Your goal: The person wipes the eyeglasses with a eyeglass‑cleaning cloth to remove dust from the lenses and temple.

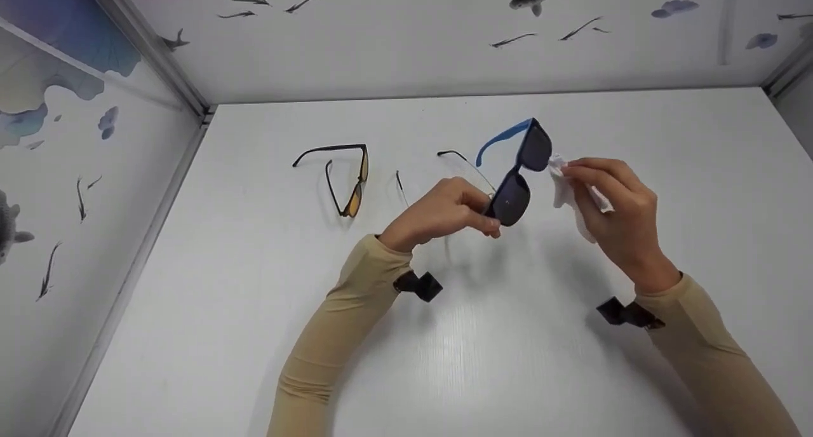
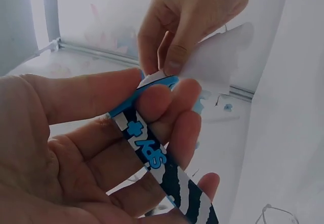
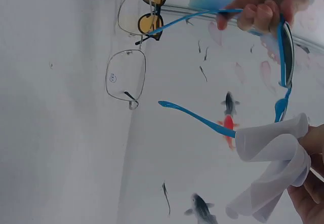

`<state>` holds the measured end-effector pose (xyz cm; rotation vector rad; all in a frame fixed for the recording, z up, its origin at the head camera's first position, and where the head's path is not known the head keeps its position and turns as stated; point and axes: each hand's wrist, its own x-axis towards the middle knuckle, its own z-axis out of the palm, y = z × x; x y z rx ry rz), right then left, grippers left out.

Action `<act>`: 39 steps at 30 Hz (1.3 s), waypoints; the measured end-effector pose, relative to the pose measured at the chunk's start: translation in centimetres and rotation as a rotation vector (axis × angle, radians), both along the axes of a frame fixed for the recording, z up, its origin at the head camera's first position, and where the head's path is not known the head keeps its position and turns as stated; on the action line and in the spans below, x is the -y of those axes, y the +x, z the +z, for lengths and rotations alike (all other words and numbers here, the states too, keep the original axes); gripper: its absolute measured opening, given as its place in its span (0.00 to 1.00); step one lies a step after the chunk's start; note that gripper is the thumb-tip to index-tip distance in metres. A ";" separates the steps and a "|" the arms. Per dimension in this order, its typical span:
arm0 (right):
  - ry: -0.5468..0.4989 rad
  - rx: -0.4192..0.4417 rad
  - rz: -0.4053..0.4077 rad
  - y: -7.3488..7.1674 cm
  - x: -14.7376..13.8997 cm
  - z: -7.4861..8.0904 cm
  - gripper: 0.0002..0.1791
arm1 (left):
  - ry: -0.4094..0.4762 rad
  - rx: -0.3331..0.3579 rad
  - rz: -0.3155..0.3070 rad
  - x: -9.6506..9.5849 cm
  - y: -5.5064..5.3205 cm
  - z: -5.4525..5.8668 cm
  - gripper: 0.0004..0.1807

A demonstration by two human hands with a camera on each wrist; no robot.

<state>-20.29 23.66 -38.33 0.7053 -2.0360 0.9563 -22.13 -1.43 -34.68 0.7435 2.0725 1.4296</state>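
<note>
My left hand (image 1: 444, 209) pinches a pair of sunglasses (image 1: 513, 199) at one end of the frame, holding them above the table. They have dark lenses and blue temples; in the left wrist view, the temple (image 2: 162, 165) by my palm carries a black-and-white pattern with blue lettering. My right hand (image 1: 617, 205) pinches a thin white cloth (image 1: 561, 184) right at the far lens of the sunglasses. Folds of the cloth (image 3: 273, 160) hang down in the right wrist view and overlap the base of the far temple (image 3: 197, 117).
Black-framed glasses with yellow lenses (image 1: 356, 189) lie on the white table (image 1: 222, 297) to the left. Thin wire-rimmed glasses (image 3: 125, 74) lie beside them, partly hidden behind my left hand in the head view. Printed panels (image 1: 381, 43) wall the back and left sides.
</note>
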 end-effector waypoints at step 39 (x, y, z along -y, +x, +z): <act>0.010 -0.036 0.061 0.0 1.6 1.6 0.20 | -0.082 -0.170 -0.204 1.1 1.8 0.8 0.04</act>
